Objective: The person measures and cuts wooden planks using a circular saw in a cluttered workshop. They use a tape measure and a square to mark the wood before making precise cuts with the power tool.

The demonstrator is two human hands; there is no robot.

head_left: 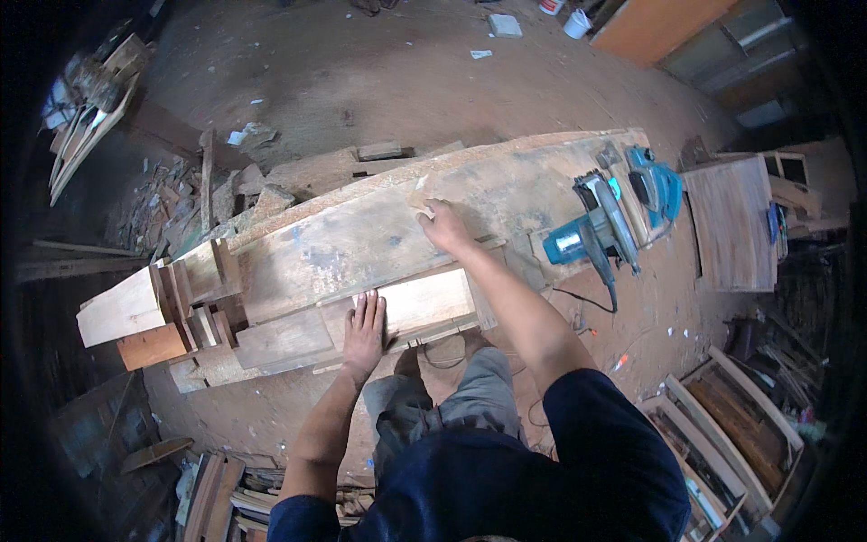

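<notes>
My left hand lies flat, fingers stretched out, at the left end of a pale planed wood board. That board rests along the near edge of a long, worn wooden workbench. Over the middle of the bench top is my right hand, its fingers bent and drawn together. A small tan patch shows at its fingertips; whether it is a held piece or part of the bench surface is unclear. Farther right on the bench sit a blue circular saw and a second blue power tool.
Cut wood blocks crowd the bench's left end. A black cord hangs near the saw. Scrap wood lies heaped beyond the bench at left. A wooden panel stands at right, with wooden frames at lower right.
</notes>
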